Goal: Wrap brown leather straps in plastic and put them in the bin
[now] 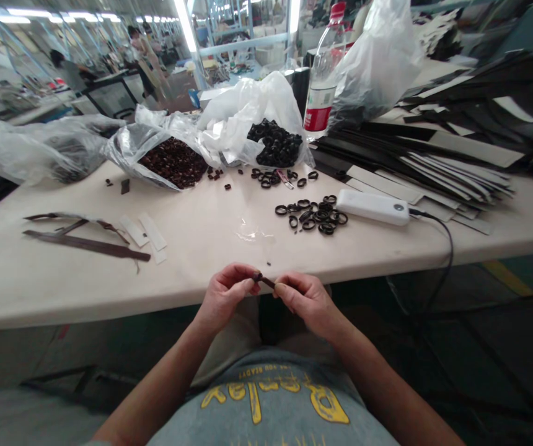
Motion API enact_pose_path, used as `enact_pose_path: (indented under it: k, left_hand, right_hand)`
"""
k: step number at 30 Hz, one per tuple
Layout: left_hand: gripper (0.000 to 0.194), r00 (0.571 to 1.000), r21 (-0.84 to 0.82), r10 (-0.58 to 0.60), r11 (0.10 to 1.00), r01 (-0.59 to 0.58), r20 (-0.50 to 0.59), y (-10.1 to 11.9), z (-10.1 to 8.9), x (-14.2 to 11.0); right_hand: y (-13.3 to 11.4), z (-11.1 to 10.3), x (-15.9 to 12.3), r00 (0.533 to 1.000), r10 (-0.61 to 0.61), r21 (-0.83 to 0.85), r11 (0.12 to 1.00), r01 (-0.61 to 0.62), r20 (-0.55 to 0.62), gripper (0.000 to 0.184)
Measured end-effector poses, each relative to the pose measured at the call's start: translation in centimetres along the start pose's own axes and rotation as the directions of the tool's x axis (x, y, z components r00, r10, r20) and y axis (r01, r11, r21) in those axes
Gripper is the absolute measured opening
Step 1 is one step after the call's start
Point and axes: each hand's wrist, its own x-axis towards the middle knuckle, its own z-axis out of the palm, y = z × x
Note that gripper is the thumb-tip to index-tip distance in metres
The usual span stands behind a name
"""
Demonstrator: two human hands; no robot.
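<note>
At the front edge of the table, my left hand [230, 292] pinches one end of a narrow dark brown strip [268, 282], where a small dark lump shows at the fingertips. My right hand [307, 301] grips the strip's other end between thumb and forefinger. The strip stretches straight across the short gap between both hands. Just beyond them lies a tiny dark bit [269, 264] on the tabletop. Farther off sits a loose pile of black loops [318, 215]. Exactly what the lump at my left fingertips is, I cannot make out.
A pale table [211, 229] carries a bag of small brown pieces [173, 162], a bag of black loops [276, 142], and a white power bank [372, 207] with a cable. Brown strips [85, 246] lie left, stacked dark strips [387, 155] right, near a plastic bottle [321, 93].
</note>
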Motion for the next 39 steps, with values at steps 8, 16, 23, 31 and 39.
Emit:
enact_pose_path:
  k: [8, 16, 23, 31, 39]
  left_hand:
    - [0.022, 0.998, 0.173, 0.056, 0.983, -0.059, 0.018, 1.2, 0.0, -0.1]
    - [0.032, 0.996, 0.223, 0.038, 0.973, -0.057, 0.086, 1.1, -0.3, -0.5]
    - [0.032, 0.996, 0.250, -0.026, 0.968, 0.004, 0.083, 1.4, -0.9, -0.5]
    - [0.030, 0.998, 0.100, -0.062, 0.993, 0.064, -0.017, -0.2, -1.7, -0.3]
    - [0.027, 0.997, 0.118, -0.057, 0.991, 0.062, -0.047, -0.4, -1.4, -0.4]
  right_hand:
    - [0.3, 0.3, 0.0, 1.000, 0.026, -0.007, 1.000, -0.026, 0.005, 0.033]
    - [0.5, 0.6, 0.1, 0.998, 0.052, 0.052, 0.997, -0.053, 0.027, 0.035]
    - [0.7, 0.6, 0.2, 0.994, 0.092, 0.119, 0.988, -0.098, 0.052, 0.036]
    - [0.0, 0.4, -0.3, 0.980, -0.187, -0.343, 0.927, 0.154, -0.065, 0.024]
    - [0.6, 0.8, -0.2, 0.925, -0.379, -0.728, 0.627, 0.277, 0.026, 0.029]
